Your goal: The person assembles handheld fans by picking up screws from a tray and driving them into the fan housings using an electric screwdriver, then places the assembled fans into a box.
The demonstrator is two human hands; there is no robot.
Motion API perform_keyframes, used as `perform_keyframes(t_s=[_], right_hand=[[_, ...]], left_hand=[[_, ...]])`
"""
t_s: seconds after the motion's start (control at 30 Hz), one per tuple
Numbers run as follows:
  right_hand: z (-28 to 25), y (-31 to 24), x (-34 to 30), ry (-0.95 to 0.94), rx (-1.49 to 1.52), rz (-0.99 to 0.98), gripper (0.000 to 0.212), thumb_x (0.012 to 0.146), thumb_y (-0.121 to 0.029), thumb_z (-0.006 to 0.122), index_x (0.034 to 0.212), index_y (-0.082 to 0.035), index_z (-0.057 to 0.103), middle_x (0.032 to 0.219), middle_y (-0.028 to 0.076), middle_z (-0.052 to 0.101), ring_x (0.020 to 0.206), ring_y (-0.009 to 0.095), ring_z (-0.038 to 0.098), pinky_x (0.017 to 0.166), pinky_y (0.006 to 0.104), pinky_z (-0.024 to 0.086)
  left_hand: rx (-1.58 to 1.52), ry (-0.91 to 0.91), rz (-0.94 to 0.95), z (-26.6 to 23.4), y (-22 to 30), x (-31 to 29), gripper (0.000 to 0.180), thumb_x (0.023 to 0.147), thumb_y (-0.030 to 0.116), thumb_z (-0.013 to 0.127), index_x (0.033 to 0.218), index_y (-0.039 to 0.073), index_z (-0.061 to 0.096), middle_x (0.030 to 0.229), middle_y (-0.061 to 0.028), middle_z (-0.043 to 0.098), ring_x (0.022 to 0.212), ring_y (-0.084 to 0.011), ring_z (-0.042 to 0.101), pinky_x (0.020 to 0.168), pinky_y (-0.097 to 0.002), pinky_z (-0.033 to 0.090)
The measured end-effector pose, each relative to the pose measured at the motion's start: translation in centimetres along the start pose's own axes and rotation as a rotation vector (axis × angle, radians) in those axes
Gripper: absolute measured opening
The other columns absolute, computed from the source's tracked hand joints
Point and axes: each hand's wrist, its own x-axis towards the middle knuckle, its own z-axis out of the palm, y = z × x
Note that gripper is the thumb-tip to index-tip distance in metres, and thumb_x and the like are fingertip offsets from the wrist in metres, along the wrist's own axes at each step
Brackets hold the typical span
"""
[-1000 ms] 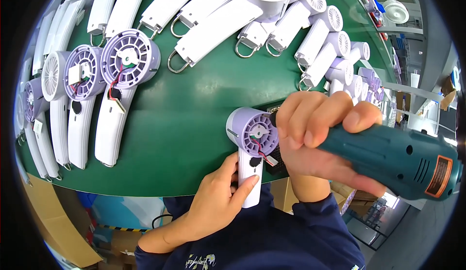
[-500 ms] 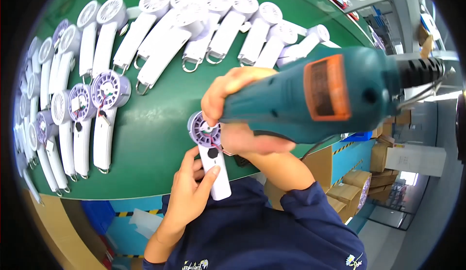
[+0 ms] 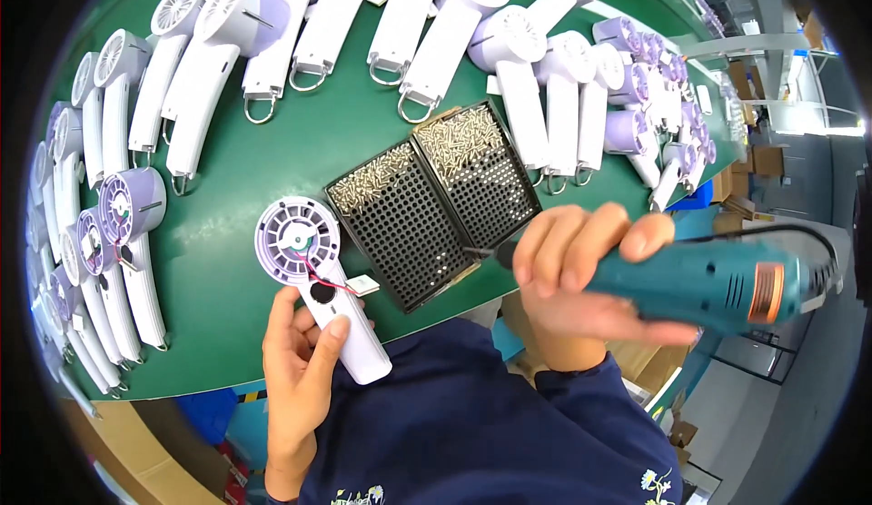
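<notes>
My left hand (image 3: 304,369) grips the white handle of a handheld fan (image 3: 350,341) at the table's front edge, thumb on top. The fan's round purple-and-white head is uncovered, with red wires and a small white connector beside it. My right hand (image 3: 581,264) is closed around a teal electric screwdriver (image 3: 699,282) lying nearly level, its cord trailing to the right. The screwdriver's bit points left, at the lower part of a black screw tray (image 3: 427,205). Perforated panels form this two-part tray, with many small screws heaped at its far ends and some seated in holes.
White handheld fans (image 3: 454,37) with metal loops stand in an arc along the far side of the green table (image 3: 218,323). More uncovered fans (image 3: 127,205) lie at the left, others (image 3: 636,96) at the far right. Cardboard boxes stand below the right edge.
My right hand has drawn the screwdriver away from the fan head, right and down, to the screw tray, which now shows. My left hand with the fan sits farther left in view.
</notes>
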Motion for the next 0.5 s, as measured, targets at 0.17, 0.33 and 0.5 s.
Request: perform_keyframes(t_s=[0.17, 0.33, 0.5], right_hand=[[0.3, 0.5, -1.9, -0.009, 0.012, 0.034, 0.074, 0.079, -0.076, 0.053, 0.111, -0.01, 0.045, 0.071, 0.008, 0.053, 0.046, 0.018, 0.05, 0.043, 0.0335, 0.046], [0.3, 1.1, -2.3, -0.037, 0.005, -0.005, 0.074, 0.079, -0.076, 0.053, 0.111, -0.009, 0.045, 0.073, 0.008, 0.053, 0.049, 0.019, 0.05, 0.045, 0.0334, 0.046], [0.4, 1.4, -2.5, -0.04, -0.018, -0.01, 0.076, 0.079, -0.077, 0.052, 0.111, -0.009, 0.045, 0.073, 0.008, 0.053, 0.049, 0.019, 0.05, 0.046, 0.0333, 0.047]], left_hand=[[0.026, 0.042, -0.027, 0.7, 0.7, -0.1, 0.047, 0.093, 0.014, 0.058, 0.133, -0.003, 0.039, 0.105, -0.019, 0.066, 0.086, -0.0256, 0.069, 0.072, -0.0359, 0.058], [-0.045, -0.003, -0.075, 0.2, 1.0, 0.0, 0.042, 0.094, 0.002, 0.056, 0.132, -0.004, 0.038, 0.107, -0.0169, 0.066, 0.09, -0.0221, 0.067, 0.08, -0.0334, 0.055], [-0.078, -0.002, -0.067, 0.1, 0.7, -0.2, 0.043, 0.093, 0.001, 0.056, 0.132, -0.004, 0.038, 0.108, -0.0167, 0.065, 0.09, -0.0215, 0.067, 0.08, -0.0328, 0.055]])
